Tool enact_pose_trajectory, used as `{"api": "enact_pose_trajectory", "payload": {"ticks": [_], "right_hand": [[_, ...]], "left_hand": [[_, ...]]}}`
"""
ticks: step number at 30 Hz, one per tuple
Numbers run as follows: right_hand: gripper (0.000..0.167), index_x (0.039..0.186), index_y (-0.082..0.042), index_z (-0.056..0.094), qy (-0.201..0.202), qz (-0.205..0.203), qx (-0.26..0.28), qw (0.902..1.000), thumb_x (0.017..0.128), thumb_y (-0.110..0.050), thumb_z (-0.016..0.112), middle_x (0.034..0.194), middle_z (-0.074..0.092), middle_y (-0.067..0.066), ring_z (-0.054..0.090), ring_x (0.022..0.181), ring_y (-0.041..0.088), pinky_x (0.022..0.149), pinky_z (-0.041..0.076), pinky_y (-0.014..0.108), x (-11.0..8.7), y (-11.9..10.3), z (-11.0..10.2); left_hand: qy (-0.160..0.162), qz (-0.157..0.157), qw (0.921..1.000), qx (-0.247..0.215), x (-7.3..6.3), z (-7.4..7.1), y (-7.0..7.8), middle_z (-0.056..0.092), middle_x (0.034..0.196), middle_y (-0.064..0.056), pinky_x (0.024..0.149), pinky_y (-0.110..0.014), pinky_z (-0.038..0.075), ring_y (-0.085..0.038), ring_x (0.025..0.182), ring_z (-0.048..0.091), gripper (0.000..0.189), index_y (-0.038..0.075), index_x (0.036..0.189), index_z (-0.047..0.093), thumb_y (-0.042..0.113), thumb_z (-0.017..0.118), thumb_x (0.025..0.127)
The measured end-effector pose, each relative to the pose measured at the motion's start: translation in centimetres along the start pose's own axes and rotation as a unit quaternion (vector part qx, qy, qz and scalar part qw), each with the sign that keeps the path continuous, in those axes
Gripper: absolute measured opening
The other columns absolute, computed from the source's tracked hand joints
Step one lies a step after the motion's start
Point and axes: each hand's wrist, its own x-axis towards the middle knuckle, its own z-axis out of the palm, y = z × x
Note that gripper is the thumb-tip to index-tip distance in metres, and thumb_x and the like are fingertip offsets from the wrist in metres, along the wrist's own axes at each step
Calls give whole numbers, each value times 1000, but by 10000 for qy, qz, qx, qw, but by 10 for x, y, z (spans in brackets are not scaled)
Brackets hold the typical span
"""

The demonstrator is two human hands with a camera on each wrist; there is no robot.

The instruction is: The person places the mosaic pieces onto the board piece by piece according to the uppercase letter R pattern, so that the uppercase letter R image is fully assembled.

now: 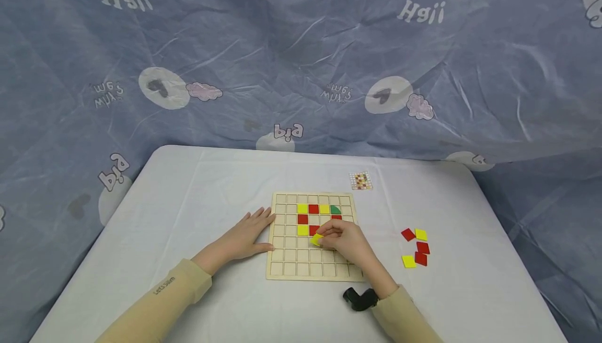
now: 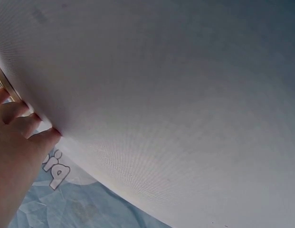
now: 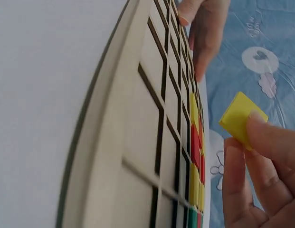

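Note:
A wooden grid board (image 1: 291, 270) lies on the white table, with several red and yellow square tiles and one green quarter-round tile (image 1: 335, 209) set in its upper cells. Over the middle of the board, my right hand (image 1: 345, 241) pinches a yellow square tile (image 3: 240, 116) between thumb and fingers. In the right wrist view that tile is tilted and raised off the grid. My left hand (image 1: 251, 233) lies with fingers spread along the board's left edge, thumb and fingertips touching it. The left wrist view catches the fingers (image 2: 23, 121) at the board's edge.
Several loose red and yellow tiles (image 1: 420, 235) lie right of the board. A small card with a coloured grid pattern (image 1: 360, 180) sits behind it. A black strap-like device (image 1: 360, 299) is at my right wrist. A blue-grey printed cloth (image 1: 301, 60) hangs behind the table.

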Motion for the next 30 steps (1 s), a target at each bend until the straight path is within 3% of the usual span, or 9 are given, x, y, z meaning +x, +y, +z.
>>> {"api": "enact_pose_trajectory", "payload": {"ticks": [11, 22, 30], "right_hand": [[11, 89, -14, 75, -110, -547, -706, 9959, 80, -8, 80, 81, 73, -3, 64, 70, 7, 64, 54, 21, 12, -8, 27], [5, 85, -11, 76, -145, -684, -1260, 9896, 82, -8, 78, 84, 70, -1, 61, 70, 6, 63, 52, 20, 12, -10, 32], [5, 84, -13, 75, -201, -594, -1326, 9892, 83, -9, 78, 79, 69, -3, 59, 67, 7, 63, 51, 21, 12, -13, 31]], "left_hand": [[-20, -7, 10000, 22, 0, 0, -2, 21, 164, -13, 122, -57, 18, -33, 153, 16, 86, 8, 155, 30, 50, 66, 90], [-29, -45, 9999, 103, 0, 0, -2, 20, 164, -12, 123, -55, 18, -33, 153, 16, 87, 8, 155, 30, 52, 66, 90], [35, 28, 10000, -8, 0, 1, -2, 22, 163, -14, 122, -57, 18, -35, 152, 17, 85, 6, 154, 32, 50, 66, 90]]}}
